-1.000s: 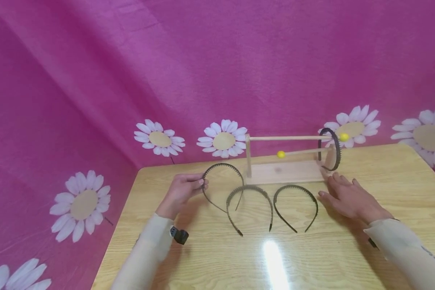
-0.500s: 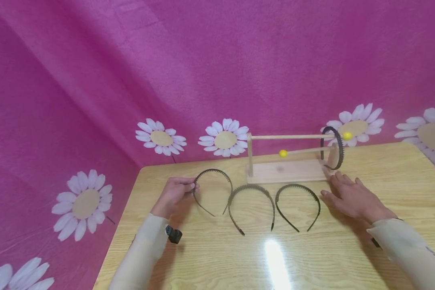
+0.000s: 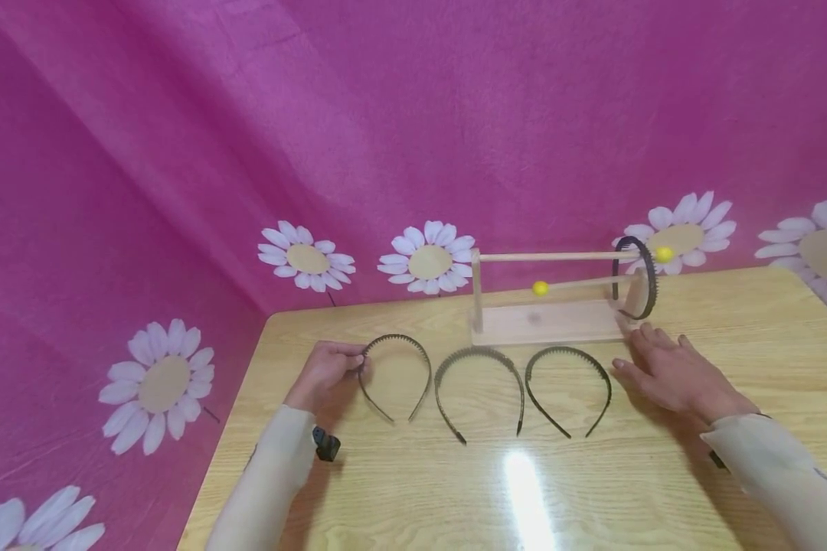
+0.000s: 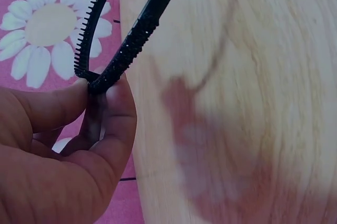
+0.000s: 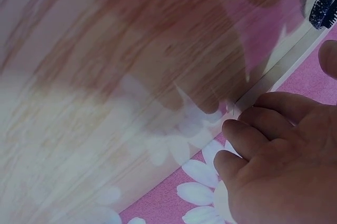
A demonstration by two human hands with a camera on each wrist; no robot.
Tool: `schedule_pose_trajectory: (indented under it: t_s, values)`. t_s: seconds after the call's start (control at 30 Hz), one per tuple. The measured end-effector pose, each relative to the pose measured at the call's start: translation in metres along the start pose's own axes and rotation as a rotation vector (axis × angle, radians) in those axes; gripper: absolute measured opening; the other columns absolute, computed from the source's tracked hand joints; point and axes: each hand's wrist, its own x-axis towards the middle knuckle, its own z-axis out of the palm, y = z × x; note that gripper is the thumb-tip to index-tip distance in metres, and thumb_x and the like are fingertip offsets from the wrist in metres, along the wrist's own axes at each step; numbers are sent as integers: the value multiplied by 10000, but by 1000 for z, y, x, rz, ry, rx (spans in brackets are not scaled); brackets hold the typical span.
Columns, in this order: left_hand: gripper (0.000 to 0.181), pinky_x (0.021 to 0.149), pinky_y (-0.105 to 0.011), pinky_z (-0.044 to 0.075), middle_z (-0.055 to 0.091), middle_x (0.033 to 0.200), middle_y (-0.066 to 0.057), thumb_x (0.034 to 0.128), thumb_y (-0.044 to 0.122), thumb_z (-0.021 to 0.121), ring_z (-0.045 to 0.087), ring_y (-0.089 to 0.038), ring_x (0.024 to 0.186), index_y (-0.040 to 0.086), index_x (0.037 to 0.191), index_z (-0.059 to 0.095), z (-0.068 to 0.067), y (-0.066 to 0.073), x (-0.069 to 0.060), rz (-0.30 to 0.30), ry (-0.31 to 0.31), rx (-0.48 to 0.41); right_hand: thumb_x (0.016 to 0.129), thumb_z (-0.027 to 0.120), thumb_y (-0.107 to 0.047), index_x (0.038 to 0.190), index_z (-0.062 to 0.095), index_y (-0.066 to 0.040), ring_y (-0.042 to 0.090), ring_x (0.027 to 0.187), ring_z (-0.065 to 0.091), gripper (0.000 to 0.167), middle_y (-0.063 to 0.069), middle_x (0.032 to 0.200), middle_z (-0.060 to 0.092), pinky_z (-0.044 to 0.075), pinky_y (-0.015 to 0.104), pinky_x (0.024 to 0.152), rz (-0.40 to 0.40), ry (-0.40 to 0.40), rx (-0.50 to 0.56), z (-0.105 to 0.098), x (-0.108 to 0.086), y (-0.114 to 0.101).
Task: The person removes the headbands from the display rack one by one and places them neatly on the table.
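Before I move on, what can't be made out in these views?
Held headband: left wrist view, the top edge cuts off its upper part.
Left hand: head view, the hand itself hides some of its fingers.
Right hand: head view, its own fingers hide whether it touches the wooden stand.
Beaded headband piece at upper right: right wrist view, the picture's edge cuts off the rest.

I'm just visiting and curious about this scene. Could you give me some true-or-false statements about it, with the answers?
1. The left hand holds a headband. True.
2. Both hands grip headbands. False: the right hand holds nothing.
3. Another headband hangs on the wooden stand. True.
4. The balls on the stand are blue. False: the two balls are yellow.
5. Two more headbands rest on the table. True.
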Motion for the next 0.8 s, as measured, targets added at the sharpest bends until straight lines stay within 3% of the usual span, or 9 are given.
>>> schedule_pose_trajectory:
  t_s: [0.23, 0.43, 0.53, 0.73, 0.8]
  values:
    - [251, 863, -363, 587, 688, 1058, -300, 970, -85, 563, 687, -271, 905, -144, 1198, 651, -1, -9, 6, 16, -15, 70, 1056, 437, -476, 1611, 83, -68, 586, 1397, 201, 774, 379, 1543, 213, 99, 742, 1110, 0, 3, -5, 0, -1, 1]
    - [231, 840, -343, 594, 704, 1006, -276, 958, -96, 570, 696, -252, 884, -151, 1162, 664, 2, -14, 8, 36, 9, 149, 1060, 430, -477, 1613, 54, -87, 585, 1400, 191, 774, 375, 1541, 218, 88, 739, 1112, -3, -7, -7, 0, -1, 0]
    - [218, 830, -347, 595, 699, 1004, -274, 954, -105, 566, 691, -262, 884, -159, 1138, 670, 5, -15, 7, 42, 25, 160, 1059, 434, -472, 1613, 61, -82, 589, 1395, 199, 774, 375, 1538, 227, 92, 744, 1108, -5, -1, -10, 0, 0, 0]
    - [221, 830, -377, 597, 664, 1011, -289, 959, -125, 526, 670, -286, 866, -189, 1137, 641, 10, -16, 4, 23, 34, 96, 1057, 442, -469, 1614, 68, -87, 595, 1389, 205, 772, 380, 1539, 218, 98, 750, 1102, -7, 11, 5, 1, -1, 1]
    - [218, 820, -367, 597, 675, 998, -281, 958, -121, 533, 675, -287, 856, -185, 1134, 646, 10, -16, 4, 29, 40, 132, 1057, 444, -470, 1615, 66, -89, 596, 1388, 204, 774, 382, 1539, 217, 104, 750, 1101, -5, 11, 5, 1, -1, 1]
